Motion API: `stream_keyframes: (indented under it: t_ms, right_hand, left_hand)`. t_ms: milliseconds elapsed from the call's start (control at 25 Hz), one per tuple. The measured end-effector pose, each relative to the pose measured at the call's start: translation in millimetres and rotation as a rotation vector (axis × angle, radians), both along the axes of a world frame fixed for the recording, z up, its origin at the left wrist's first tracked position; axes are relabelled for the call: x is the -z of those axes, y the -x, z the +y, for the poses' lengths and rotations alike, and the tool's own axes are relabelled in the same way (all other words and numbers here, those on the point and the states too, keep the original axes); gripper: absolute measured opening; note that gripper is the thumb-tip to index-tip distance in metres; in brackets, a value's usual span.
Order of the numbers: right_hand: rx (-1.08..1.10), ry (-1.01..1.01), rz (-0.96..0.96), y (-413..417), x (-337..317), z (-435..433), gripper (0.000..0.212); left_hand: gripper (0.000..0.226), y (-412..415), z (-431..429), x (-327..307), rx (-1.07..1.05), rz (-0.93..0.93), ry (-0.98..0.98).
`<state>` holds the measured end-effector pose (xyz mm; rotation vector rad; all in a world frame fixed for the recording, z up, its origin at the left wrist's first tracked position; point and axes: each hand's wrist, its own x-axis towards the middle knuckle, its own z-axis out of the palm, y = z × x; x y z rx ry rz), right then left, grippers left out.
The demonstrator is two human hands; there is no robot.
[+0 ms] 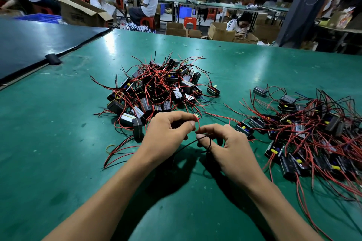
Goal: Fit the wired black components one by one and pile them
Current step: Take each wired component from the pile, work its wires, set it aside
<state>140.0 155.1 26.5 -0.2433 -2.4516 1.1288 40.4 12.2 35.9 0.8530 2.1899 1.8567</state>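
Note:
A heap of small black box components with red and black wires [160,88] lies on the green table [58,143] ahead of me. A second, flatter pile of the same wired components [311,133] spreads at the right. My left hand [168,135] pinches a red wire [197,122] between thumb and forefinger. My right hand [225,145] pinches the same wire's lower part, and a thin black wire [188,146] runs out from under its fingers to the left. Both hands hover just above the table between the two piles. Any component the hands may hold is hidden.
A loose yellow rubber band [110,147] lies left of my left forearm. A dark blue mat [35,45] with a black tape tab [52,59] covers the table's far left. Beyond the far edge are cardboard boxes [221,31], red stools and seated people at other benches.

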Motion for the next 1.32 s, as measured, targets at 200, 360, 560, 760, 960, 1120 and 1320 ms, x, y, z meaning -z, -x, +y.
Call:
stream_keyframes:
  t_ms: [200, 360, 560, 760, 960, 1120, 1320]
  right_hand:
    - [0.021, -0.011, 0.001, 0.6, 1.8, 1.6, 0.015]
    - [0.035, -0.001, 0.007, 1.1, 1.2, 2.2, 0.012]
    - [0.046, 0.001, 0.040, -0.3, 0.4, 1.3, 0.015]
    - [0.052, 0.037, 0.040, -0.2, -0.2, 1.1, 0.017]
    - [0.058, 0.059, 0.044, 0.0, -0.7, 0.3, 0.018]
    - [0.041, 0.135, 0.044, -0.5, -1.7, -0.9, 0.015]
    - [0.035, 0.120, 0.035, -0.6, -0.9, -1.9, 0.016]
  left_hand:
    - [0.014, 2.9, -0.2, -0.3, -0.026, -0.080, -0.048]
    - [0.013, 3.4, 0.1, -0.1, -0.019, -0.111, -0.060]
    - [0.013, 3.8, -0.6, -0.1, -0.021, -0.095, -0.052]
    - [0.011, 1.9, 0.1, -1.5, -0.030, -0.087, -0.066]
    - [0.010, 0.4, -0.2, -3.2, -0.028, -0.064, -0.064]
    - [0.010, -0.1, -0.6, -3.5, -0.028, -0.059, -0.057]
    - [0.010, 0.0, -0.2, -2.9, -0.071, -0.086, -0.036]
